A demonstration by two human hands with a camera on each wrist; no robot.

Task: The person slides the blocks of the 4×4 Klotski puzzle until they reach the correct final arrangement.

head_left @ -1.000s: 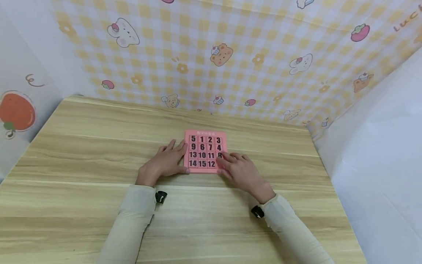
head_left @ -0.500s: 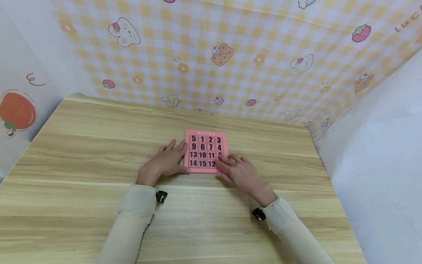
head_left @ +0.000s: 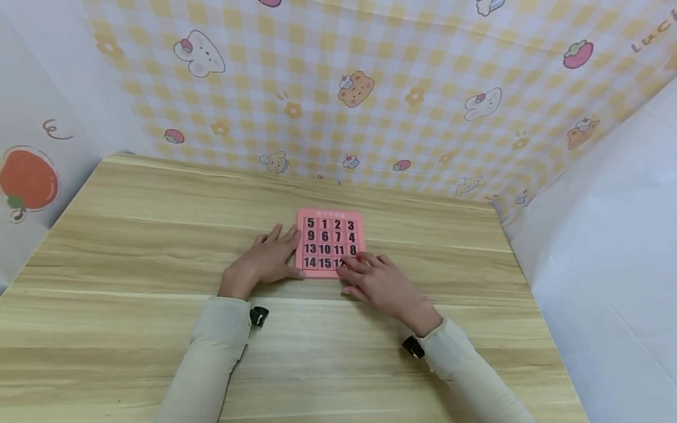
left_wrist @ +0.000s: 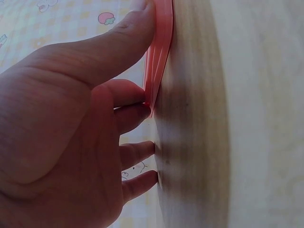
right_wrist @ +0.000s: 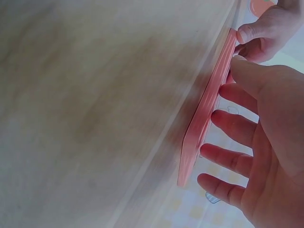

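A pink sliding number puzzle (head_left: pixel 307 212) lies flat on the table, its black-numbered tiles in a square grid. Along its left side my left hand (head_left: pixel 266 258) rests spread, with fingertips against the edge and the thumb at the near left corner. In the left wrist view that thumb (left_wrist: pixel 128 40) lies along the pink rim. My right hand (head_left: pixel 388 288) reaches over the near right corner, a fingertip at the tile marked 12 (head_left: pixel 336 264). Its thumb stays near the front edge. The right fingers hide the bottom right slot. Tile 8 (head_left: pixel 352 250) shows above them.
The wooden table (head_left: pixel 158 247) stretches to both sides and toward me. A yellow checked cloth (head_left: pixel 412 129) with cartoon prints hangs behind its far edge. White sheets (head_left: pixel 608 235) border the table left and right. Black straps (head_left: pixel 258 316) sit at both wrists.
The right fingers have slid left and slightly toward me, off tile 8 and onto tile 12. Tile 8 is now uncovered. The left hand and the puzzle have kept their place.
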